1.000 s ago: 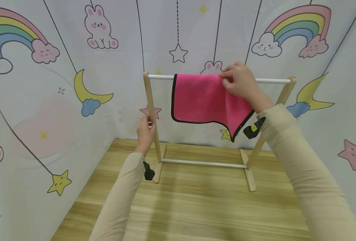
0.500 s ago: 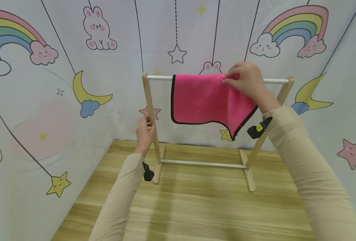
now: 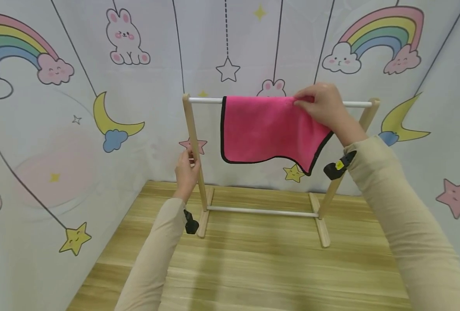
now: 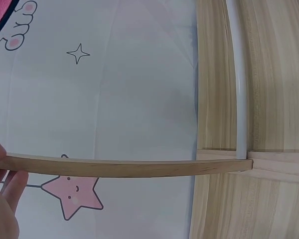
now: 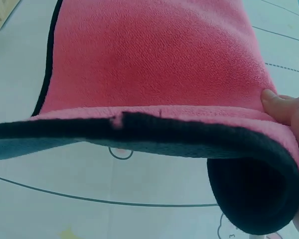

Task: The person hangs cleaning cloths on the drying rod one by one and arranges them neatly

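Note:
A pink towel (image 3: pixel 261 129) with black edging hangs folded over the white top bar (image 3: pixel 206 100) of a wooden rack. My right hand (image 3: pixel 323 103) pinches the towel at the bar, between thumb and fingers. In the right wrist view the towel (image 5: pixel 159 55) shows its fleecy pink face, its black edge curling round near that thumb (image 5: pixel 276 102). On the left, my left hand (image 3: pixel 187 172) grips the rack's left wooden post (image 3: pixel 193 129) about halfway up. The left wrist view has the fingers (image 4: pixel 15 186) around this post (image 4: pixel 119 168).
The rack's feet (image 3: pixel 322 231) stand on a wood-grain surface (image 3: pixel 253 268), joined by a lower white bar (image 3: pixel 261 211). Close behind and at both sides hangs a white backdrop (image 3: pixel 160 129) printed with rainbows, stars and bunnies.
My right hand has shifted right along the bar with its pinch on the towel. The towel's low right corner has risen slightly and moved right. The left hand stays on the post.

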A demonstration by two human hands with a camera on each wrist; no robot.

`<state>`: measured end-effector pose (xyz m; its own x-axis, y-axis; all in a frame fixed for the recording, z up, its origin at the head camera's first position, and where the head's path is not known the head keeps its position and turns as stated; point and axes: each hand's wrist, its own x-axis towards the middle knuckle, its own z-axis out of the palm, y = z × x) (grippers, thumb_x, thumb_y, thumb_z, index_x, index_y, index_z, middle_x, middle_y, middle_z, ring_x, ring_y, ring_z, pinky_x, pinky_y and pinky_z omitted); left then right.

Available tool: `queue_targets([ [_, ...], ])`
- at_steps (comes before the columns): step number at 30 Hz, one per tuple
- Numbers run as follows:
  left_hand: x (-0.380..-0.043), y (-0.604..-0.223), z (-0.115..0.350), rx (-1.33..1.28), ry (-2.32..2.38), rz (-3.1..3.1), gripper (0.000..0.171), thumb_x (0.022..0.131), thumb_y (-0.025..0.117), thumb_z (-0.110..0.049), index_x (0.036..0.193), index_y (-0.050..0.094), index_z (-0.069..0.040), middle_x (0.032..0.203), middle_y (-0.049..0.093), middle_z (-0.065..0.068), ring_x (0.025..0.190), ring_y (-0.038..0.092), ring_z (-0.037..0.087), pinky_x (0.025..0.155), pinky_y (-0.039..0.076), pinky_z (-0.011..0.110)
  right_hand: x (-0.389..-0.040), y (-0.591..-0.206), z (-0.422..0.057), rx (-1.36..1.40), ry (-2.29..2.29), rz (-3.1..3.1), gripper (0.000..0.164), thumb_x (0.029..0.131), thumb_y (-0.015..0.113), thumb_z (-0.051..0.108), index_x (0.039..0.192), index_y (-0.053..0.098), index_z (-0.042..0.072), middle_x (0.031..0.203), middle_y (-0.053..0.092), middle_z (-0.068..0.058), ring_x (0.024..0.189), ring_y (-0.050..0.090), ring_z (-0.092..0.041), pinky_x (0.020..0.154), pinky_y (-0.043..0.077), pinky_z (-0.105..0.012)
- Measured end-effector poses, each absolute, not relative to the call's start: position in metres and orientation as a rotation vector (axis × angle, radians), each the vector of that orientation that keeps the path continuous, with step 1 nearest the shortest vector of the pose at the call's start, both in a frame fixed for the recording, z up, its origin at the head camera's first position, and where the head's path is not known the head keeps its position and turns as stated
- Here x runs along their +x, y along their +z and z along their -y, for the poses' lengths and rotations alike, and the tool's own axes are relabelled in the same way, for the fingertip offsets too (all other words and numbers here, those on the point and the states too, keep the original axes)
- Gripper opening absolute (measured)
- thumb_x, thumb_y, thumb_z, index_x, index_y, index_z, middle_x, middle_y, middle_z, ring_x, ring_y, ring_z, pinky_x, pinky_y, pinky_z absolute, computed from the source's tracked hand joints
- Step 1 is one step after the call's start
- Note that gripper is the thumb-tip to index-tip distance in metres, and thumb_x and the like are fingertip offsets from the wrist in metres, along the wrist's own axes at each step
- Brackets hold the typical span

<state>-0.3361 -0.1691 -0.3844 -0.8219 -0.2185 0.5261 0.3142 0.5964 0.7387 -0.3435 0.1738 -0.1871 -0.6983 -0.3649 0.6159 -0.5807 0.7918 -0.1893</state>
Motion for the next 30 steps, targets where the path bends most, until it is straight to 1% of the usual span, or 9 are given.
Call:
queue_targets([
  [5,-0.337,-0.385,0.170,-0.078,-1.192,2.233,0.032,0.088,0.054,-0.004,0.119,0.049,0.001,0.105,0.053,0.017,0.093,0.057,0.028,0.078,0.053,0.035,-0.350,-0.184,-0.171,0.713,0.555,2.276,0.019,0.083,0.064,0.010,0.100,0.069,0.001,0.095,0.067,-0.015,0.088,0.059,-0.024,0.077,0.052,-0.037],
  [9,-0.337,-0.385,0.169,-0.085,-1.179,2.225,0.031,0.088,0.054,-0.005,0.118,0.050,0.002,0.103,0.054,0.018,0.093,0.057,0.028,0.077,0.053,0.036,-0.352,-0.181,-0.172,0.616,0.546,2.271,0.023,0.082,0.067,0.016,0.099,0.069,0.000,0.100,0.062,-0.013,0.096,0.054,-0.025,0.084,0.048,-0.037],
  [13,-0.336,-0.385,0.168,-0.103,-1.189,2.218,0.030,0.088,0.053,-0.004,0.117,0.049,0.002,0.103,0.054,0.018,0.092,0.057,0.028,0.077,0.054,0.035,-0.348,-0.181,-0.180,0.500,0.438,2.329,0.028,0.083,0.066,0.024,0.095,0.069,0.000,0.089,0.056,-0.014,0.088,0.048,-0.026,0.075,0.041,-0.037],
  [16,-0.336,-0.385,0.167,-0.106,-1.183,2.212,0.030,0.088,0.053,-0.003,0.117,0.049,0.002,0.103,0.054,0.018,0.090,0.058,0.028,0.076,0.054,0.034,-0.344,-0.182,-0.188,0.529,0.384,2.359,0.027,0.085,0.063,0.024,0.096,0.069,0.000,0.083,0.060,-0.016,0.081,0.050,-0.027,0.069,0.039,-0.036],
  [20,-0.336,-0.385,0.167,-0.102,-1.173,2.211,0.031,0.087,0.054,-0.003,0.117,0.049,0.003,0.103,0.054,0.018,0.090,0.058,0.029,0.075,0.055,0.035,-0.338,-0.184,-0.200,0.651,0.382,2.368,0.023,0.085,0.063,0.015,0.101,0.068,-0.001,0.092,0.066,-0.016,0.083,0.055,-0.027,0.069,0.045,-0.035],
  [24,-0.336,-0.385,0.167,-0.096,-1.176,2.209,0.032,0.086,0.054,-0.001,0.118,0.049,0.002,0.103,0.054,0.018,0.090,0.058,0.029,0.075,0.055,0.036,-0.333,-0.188,-0.209,0.718,0.395,2.340,0.024,0.083,0.064,0.008,0.105,0.066,-0.002,0.101,0.065,-0.018,0.091,0.059,-0.030,0.077,0.051,-0.041],
  [26,-0.336,-0.385,0.167,-0.090,-1.174,2.209,0.032,0.086,0.054,-0.001,0.118,0.049,0.002,0.103,0.054,0.018,0.091,0.058,0.029,0.075,0.055,0.035,-0.332,-0.190,-0.211,0.710,0.387,2.341,0.026,0.083,0.064,0.008,0.107,0.065,-0.002,0.106,0.064,-0.018,0.098,0.056,-0.031,0.080,0.050,-0.043],
  [28,-0.336,-0.385,0.167,-0.086,-1.172,2.210,0.033,0.087,0.054,-0.001,0.119,0.049,0.002,0.104,0.054,0.018,0.091,0.058,0.029,0.075,0.054,0.035,-0.332,-0.192,-0.212,0.700,0.369,2.327,0.028,0.083,0.065,0.009,0.108,0.064,-0.003,0.107,0.062,-0.018,0.102,0.052,-0.031,0.082,0.048,-0.044],
  [30,-0.336,-0.385,0.167,-0.087,-1.171,2.213,0.033,0.087,0.054,-0.001,0.120,0.049,0.002,0.104,0.054,0.018,0.092,0.058,0.029,0.076,0.054,0.035,-0.332,-0.195,-0.212,0.710,0.318,2.299,0.028,0.083,0.065,0.009,0.107,0.064,-0.004,0.106,0.061,-0.019,0.102,0.048,-0.032,0.082,0.046,-0.044],
])
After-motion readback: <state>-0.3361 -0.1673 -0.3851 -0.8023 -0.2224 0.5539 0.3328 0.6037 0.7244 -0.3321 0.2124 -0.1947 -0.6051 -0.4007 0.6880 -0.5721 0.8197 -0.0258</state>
